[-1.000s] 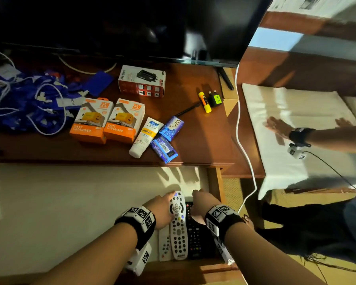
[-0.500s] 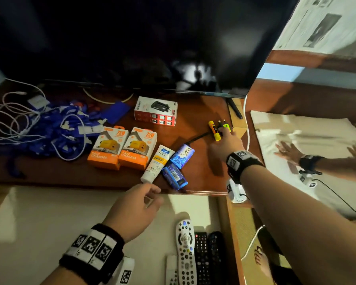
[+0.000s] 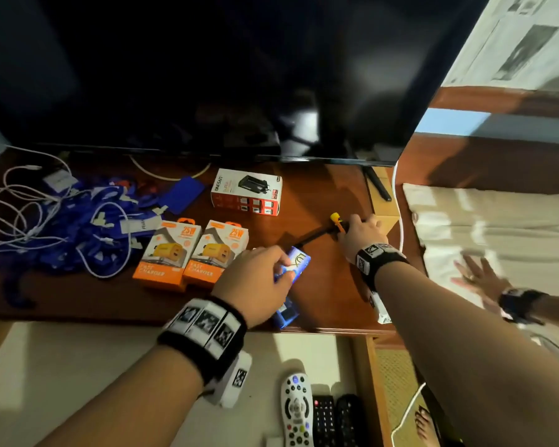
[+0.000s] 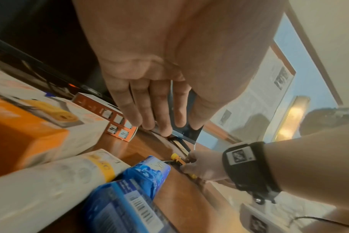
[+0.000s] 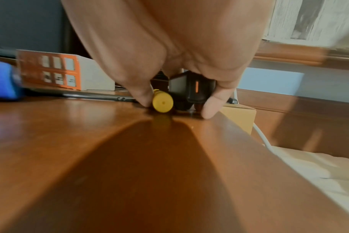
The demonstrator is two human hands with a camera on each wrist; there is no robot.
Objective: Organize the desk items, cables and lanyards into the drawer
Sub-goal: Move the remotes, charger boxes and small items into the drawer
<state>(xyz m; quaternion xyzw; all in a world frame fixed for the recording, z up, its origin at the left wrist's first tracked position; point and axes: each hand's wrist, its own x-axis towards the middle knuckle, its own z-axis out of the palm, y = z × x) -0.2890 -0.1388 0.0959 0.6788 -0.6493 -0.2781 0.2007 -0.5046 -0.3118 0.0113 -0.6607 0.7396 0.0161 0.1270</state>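
Note:
My right hand (image 3: 357, 232) (image 5: 177, 105) is at the desk's far right corner. Its fingers and thumb curl round a yellow marker (image 3: 335, 218) (image 5: 162, 102) and a black adapter (image 5: 191, 88), both still on the wood. A black pen (image 3: 310, 238) lies just left of them. My left hand (image 3: 259, 279) (image 4: 149, 110) hovers with straight fingers over two blue packets (image 3: 296, 262) (image 4: 147, 171) and a white tube (image 4: 50, 189), holding nothing. In the head view the tube is hidden under that hand. The open drawer (image 3: 78, 382) below holds several remotes (image 3: 296, 408).
Two orange charger boxes (image 3: 168, 253) and a white charger box (image 3: 247, 191) stand mid-desk. Blue lanyards (image 3: 78, 221) tangled with white cables (image 3: 13, 214) fill the left end. A dark TV (image 3: 207, 75) stands behind. Another person's hand (image 3: 478, 275) rests on cloth at right.
Both hands left the remotes in the drawer and rose to the desk. The right reached the marker and closed round it and the adapter. The left moved forward over the blue packets.

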